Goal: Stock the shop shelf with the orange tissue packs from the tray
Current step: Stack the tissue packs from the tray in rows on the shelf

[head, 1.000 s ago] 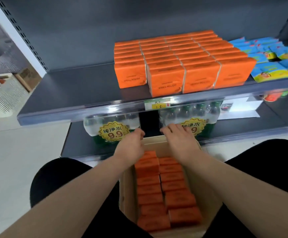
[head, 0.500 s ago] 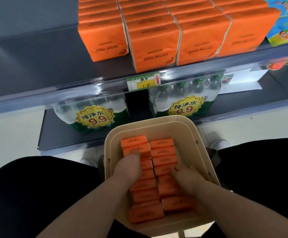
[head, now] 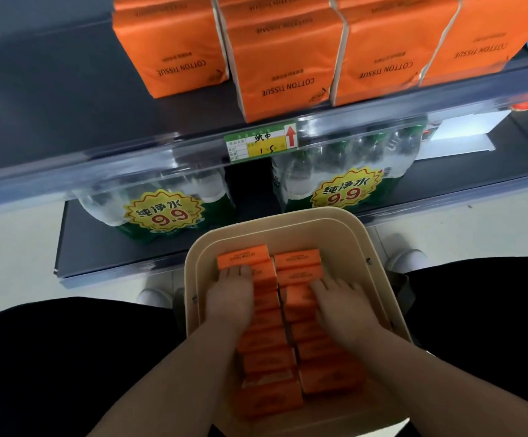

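— How far along are we?
— Partway, I judge. Shelved packs (head: 281, 58) line the shelf (head: 67, 99), but two columns of orange tissue packs (head: 269, 361) fill the tray (head: 344, 222) between my knees.
— Hands?
— My left hand (head: 229, 298) and right hand (head: 341, 305) lie on the pack tops, fingers fairly straight, pinching nothing.

light: bright, even | glare: shelf rail (head: 105, 167) | focus: soft | edges: bowed
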